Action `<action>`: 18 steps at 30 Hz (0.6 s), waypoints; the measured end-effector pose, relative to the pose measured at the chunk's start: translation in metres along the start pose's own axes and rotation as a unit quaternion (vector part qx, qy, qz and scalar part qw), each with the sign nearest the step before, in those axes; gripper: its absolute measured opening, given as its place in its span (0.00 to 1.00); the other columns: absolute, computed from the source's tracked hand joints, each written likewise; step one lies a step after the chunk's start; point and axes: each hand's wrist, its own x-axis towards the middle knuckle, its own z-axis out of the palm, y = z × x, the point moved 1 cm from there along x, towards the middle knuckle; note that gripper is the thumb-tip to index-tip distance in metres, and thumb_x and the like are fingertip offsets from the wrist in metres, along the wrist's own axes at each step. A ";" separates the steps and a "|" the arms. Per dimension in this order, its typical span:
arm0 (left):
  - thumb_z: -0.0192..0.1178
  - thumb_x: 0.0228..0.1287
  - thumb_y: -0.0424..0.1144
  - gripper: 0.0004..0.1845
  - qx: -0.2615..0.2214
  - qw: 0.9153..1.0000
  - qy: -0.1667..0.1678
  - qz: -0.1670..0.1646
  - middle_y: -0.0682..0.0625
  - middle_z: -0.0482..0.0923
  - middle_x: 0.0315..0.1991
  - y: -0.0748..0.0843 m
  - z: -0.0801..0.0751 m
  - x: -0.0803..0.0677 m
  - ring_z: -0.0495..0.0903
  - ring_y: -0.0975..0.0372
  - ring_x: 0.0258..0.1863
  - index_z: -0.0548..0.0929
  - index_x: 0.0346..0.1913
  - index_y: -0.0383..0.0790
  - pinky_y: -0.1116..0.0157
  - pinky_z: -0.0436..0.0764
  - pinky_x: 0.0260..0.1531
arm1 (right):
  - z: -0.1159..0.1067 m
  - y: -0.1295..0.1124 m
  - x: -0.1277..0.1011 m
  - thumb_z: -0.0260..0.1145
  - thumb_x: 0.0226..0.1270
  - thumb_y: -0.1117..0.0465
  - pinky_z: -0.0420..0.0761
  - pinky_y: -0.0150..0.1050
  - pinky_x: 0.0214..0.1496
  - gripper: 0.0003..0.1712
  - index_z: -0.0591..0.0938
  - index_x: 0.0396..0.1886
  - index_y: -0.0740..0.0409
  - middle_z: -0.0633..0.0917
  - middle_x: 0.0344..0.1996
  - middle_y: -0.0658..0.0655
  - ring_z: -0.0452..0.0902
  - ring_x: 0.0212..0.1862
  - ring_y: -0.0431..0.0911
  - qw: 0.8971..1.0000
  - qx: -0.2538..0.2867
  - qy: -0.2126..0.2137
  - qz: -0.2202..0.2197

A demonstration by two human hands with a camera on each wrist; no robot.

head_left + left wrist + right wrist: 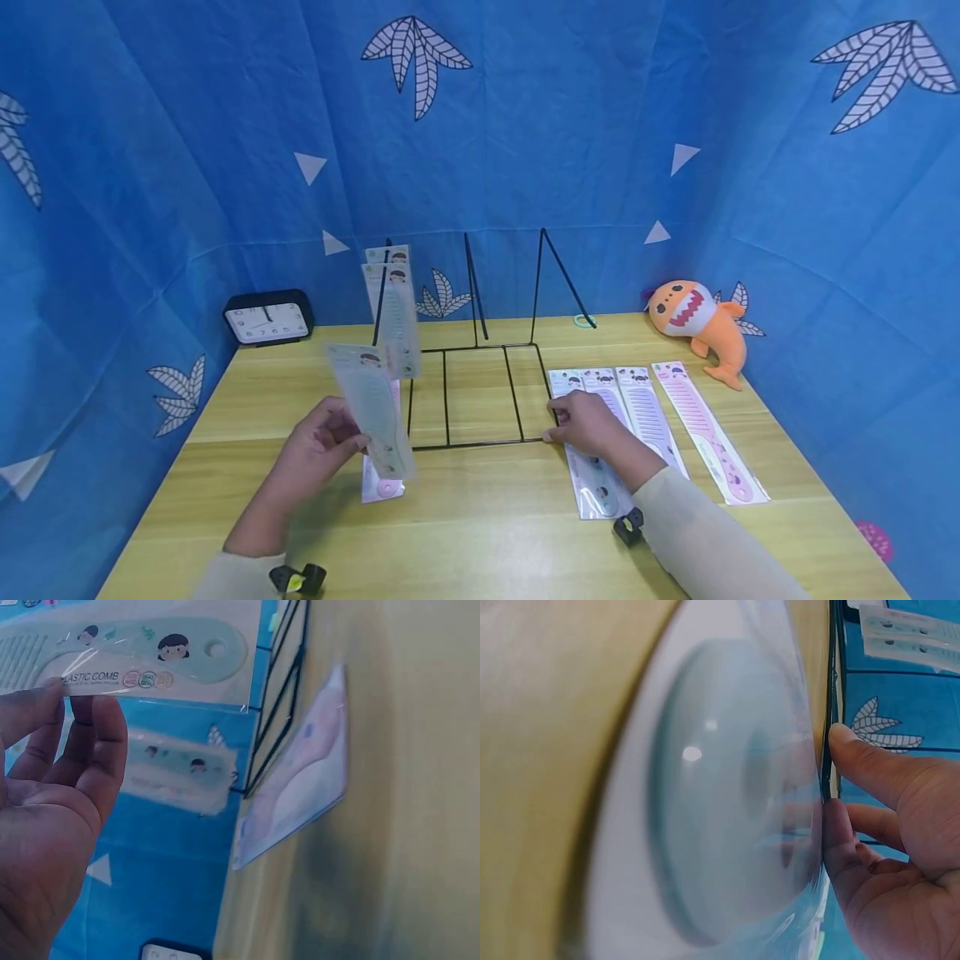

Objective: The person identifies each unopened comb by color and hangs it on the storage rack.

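My left hand (324, 437) pinches the edge of a packaged pale green plastic comb (372, 410), held tilted above the table. The left wrist view shows the printed "PLASTIC COMB" on the pack, with the thumb in front and fingers behind. Behind it, two more packaged green combs (393, 312) hang on the left prong of a black wire rack (512, 383). My right hand (588, 423) grips the rack's base at the front right corner, thumb and finger on the wire. Beside that hand lies a packaged green comb (600, 492), close up and blurred in the right wrist view.
Packaged purple combs (651, 417) and a pink one (708, 429) lie right of the rack. Another pink pack (382, 487) lies under the left hand's comb. A clock (268, 319) stands back left, an orange shark plush (701, 325) back right, a teal ring (584, 321) behind the rack.
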 end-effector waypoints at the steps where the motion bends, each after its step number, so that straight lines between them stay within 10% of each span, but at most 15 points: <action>1: 0.64 0.78 0.27 0.17 0.006 1.000 -0.002 -0.006 0.64 0.88 0.55 -0.001 0.003 0.000 0.89 0.67 0.50 0.76 0.64 0.39 0.65 0.92 0.47 | 0.000 0.000 0.000 0.84 0.65 0.53 0.76 0.42 0.46 0.36 0.85 0.70 0.60 0.82 0.37 0.51 0.76 0.43 0.47 1.000 0.001 0.001 0.000; 18: 0.61 0.79 0.25 0.19 0.037 0.997 -0.001 -0.075 0.39 0.85 0.66 -0.010 0.016 0.006 0.88 0.64 0.56 0.76 0.66 0.44 0.63 0.91 0.51 | 0.001 -0.001 -0.002 0.84 0.64 0.54 0.78 0.43 0.47 0.35 0.86 0.69 0.60 0.82 0.38 0.52 0.75 0.42 0.46 1.000 0.004 0.007 -0.003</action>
